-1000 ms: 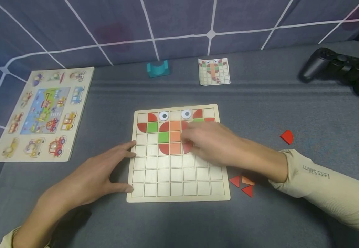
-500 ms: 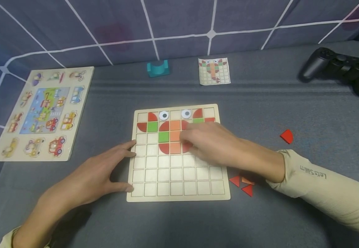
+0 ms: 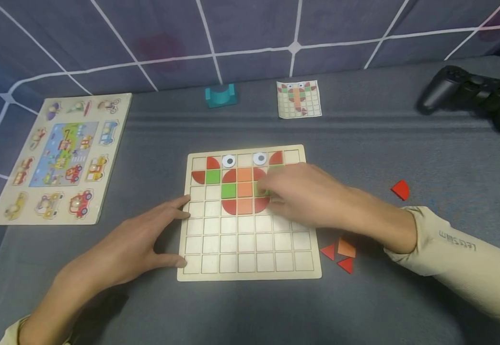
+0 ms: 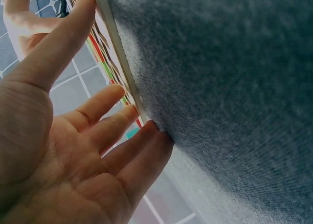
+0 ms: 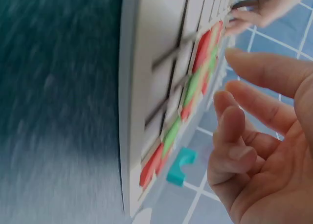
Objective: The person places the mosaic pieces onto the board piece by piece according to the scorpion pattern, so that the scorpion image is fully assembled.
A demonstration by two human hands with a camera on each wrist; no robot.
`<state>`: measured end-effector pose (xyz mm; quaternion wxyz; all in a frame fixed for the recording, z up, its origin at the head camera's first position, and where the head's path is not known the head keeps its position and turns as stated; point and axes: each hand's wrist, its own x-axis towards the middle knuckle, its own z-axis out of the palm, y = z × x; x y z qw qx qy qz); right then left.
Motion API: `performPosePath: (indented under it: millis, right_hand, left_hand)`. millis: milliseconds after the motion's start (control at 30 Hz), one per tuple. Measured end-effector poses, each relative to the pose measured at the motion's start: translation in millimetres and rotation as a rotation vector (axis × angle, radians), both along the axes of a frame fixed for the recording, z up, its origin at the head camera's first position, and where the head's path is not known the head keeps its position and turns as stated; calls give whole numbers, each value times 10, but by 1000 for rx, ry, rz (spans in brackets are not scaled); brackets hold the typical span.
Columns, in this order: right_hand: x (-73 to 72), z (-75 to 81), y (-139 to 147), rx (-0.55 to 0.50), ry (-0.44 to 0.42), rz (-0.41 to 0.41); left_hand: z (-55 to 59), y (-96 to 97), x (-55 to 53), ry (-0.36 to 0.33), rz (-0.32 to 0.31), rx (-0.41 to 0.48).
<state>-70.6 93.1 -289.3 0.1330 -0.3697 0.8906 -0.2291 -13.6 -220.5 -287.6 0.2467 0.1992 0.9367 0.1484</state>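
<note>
A wooden grid board (image 3: 245,244) lies on the grey cloth, with red quarter-circles, green squares, orange squares and two eye pieces in its upper rows. My left hand (image 3: 120,251) touches the board's left edge with spread thumb and fingertips; the left wrist view shows its palm (image 4: 63,185) beside the rim. Above the right part of the pattern is my right hand (image 3: 306,194), its fingertips over a green square (image 3: 258,189) right of the orange column. In the right wrist view that hand (image 5: 264,145) shows nothing between thumb and fingers. It hides some right-hand cells.
Right of the board lie red triangles (image 3: 345,265), an orange piece (image 3: 346,247) and a red quarter-circle (image 3: 401,190). Behind are a pattern card (image 3: 299,108) and a teal block (image 3: 220,97). A vehicle puzzle (image 3: 64,158) lies left, a black game controller (image 3: 474,96) far right.
My right hand has drawn back slightly to the right, uncovering part of the green square and the orange piece beside the board. The left hand stays still.
</note>
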Motion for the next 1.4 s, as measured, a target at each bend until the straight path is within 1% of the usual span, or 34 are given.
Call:
performPosePath:
  millis: [100, 200, 400, 533, 700, 767, 833, 967, 1067, 1200, 1400]
  right_hand:
    - [12, 43, 120, -6, -18, -8]
    - [70, 49, 256, 5, -31, -27]
    - [294, -14, 556, -2, -33, -18]
    - [437, -82, 736, -16, -24, -7]
    - [584, -136, 938, 7, -38, -16]
    - [638, -156, 1010, 6, -23, -15]
    - [686, -181, 1073, -13, 9, -11]
    - [744, -235, 1162, -59, 87, 2]
    - [764, -252, 1211, -53, 111, -6]
    - [787, -251, 1248, -18, 115, -17]
    - [793, -257, 1270, -35, 103, -14]
  left_hand:
    - [0, 1, 7, 1, 1, 1]
    - [-4, 0, 10, 1, 0, 8]
    - [-2, -4, 19, 11, -8, 13]
    - [22, -2, 30, 28, -29, -8]
    - [33, 14, 29, 35, -40, -16]
    - [31, 15, 25, 39, -44, -12]
    - [30, 11, 23, 46, -49, -4]
    - [30, -2, 16, 47, -51, 2]
    - [31, -7, 10, 43, -47, 2]
    - [24, -4, 2, 46, -46, 5]
    - [16, -6, 3, 48, -41, 5]
